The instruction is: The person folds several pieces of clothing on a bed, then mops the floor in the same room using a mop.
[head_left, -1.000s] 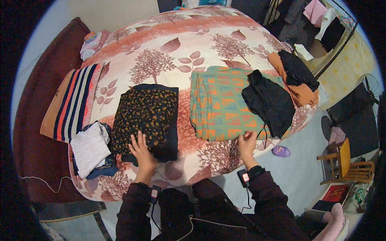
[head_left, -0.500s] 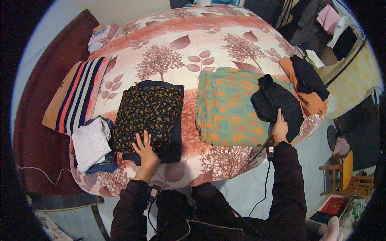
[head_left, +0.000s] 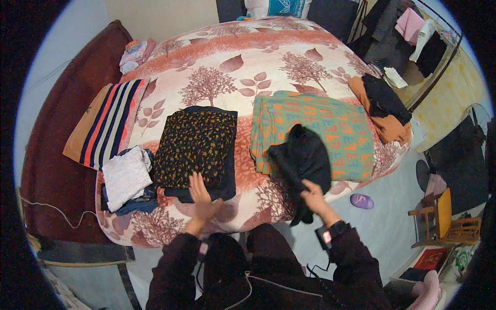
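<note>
My right hand (head_left: 317, 200) is closed on the lower edge of a crumpled black garment (head_left: 306, 157). The garment hangs over the left part of a folded green and orange patterned cloth (head_left: 351, 139), and its lower end droops past the bed's near edge. With fingers stretched out, my left hand (head_left: 204, 202) is at the near edge of a folded black cloth with small yellow-brown flowers (head_left: 195, 147); whether it touches the cloth I cannot tell. Beneath that cloth lies a dark folded fabric (head_left: 231, 160).
The bed (head_left: 222, 62) has a leaf-and-tree cover. At left lie a striped cloth (head_left: 106, 124) and a white folded garment (head_left: 126, 175); at right, an orange and black bundle (head_left: 385, 111). A purple slipper (head_left: 361, 201) and a wooden chair (head_left: 442, 219) stand on the floor.
My right hand has taken hold of the black garment and drawn it left and nearer across the green and orange cloth. My left hand has come back slightly from the flowered cloth.
</note>
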`<action>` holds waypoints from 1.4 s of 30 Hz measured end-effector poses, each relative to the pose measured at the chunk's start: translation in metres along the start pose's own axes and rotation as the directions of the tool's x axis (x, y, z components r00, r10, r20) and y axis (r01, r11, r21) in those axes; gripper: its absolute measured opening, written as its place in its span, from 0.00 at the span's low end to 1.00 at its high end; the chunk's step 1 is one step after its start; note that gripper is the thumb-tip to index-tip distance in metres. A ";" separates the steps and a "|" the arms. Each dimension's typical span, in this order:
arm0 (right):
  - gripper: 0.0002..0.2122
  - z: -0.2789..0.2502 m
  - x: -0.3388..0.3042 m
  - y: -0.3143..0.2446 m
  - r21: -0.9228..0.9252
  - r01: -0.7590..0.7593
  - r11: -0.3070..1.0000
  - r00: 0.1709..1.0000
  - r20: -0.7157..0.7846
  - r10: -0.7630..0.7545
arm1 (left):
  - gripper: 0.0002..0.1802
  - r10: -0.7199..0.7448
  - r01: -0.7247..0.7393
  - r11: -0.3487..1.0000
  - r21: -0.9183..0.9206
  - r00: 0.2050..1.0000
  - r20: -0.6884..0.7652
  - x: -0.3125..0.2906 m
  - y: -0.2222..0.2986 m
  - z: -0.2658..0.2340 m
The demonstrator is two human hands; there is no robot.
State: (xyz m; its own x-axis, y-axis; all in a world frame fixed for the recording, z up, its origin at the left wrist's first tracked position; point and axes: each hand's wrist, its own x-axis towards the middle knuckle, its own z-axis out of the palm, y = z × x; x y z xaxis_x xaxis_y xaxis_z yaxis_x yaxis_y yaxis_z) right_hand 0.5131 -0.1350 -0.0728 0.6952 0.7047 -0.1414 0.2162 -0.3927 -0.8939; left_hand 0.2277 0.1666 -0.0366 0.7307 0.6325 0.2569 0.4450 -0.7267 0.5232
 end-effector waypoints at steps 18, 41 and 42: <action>0.23 0.070 -0.209 -0.190 0.635 -0.300 0.712 0.923 0.383 0.047 | 0.20 -0.419 0.506 -0.094 -0.858 0.761 0.495 -0.233 -0.009 -0.148; 0.51 0.142 -0.252 -0.030 -0.695 -0.088 0.714 0.969 0.106 0.223 | 0.45 -0.354 0.413 0.896 -0.160 0.885 0.304 -0.327 -0.043 -0.047; 0.47 0.139 -0.248 -0.028 -0.737 -0.066 0.672 0.976 0.093 0.197 | 0.40 -0.332 0.399 0.892 -0.212 0.897 0.290 -0.328 -0.049 -0.048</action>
State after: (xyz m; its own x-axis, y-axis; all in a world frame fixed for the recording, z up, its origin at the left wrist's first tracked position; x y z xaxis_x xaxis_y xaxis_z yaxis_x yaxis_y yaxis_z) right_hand 0.2392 -0.2166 -0.0721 0.6575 0.6651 -0.3541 0.6050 -0.7461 -0.2780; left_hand -0.0588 0.0074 -0.1071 0.6581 0.7314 -0.1791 0.5787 -0.3391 0.7417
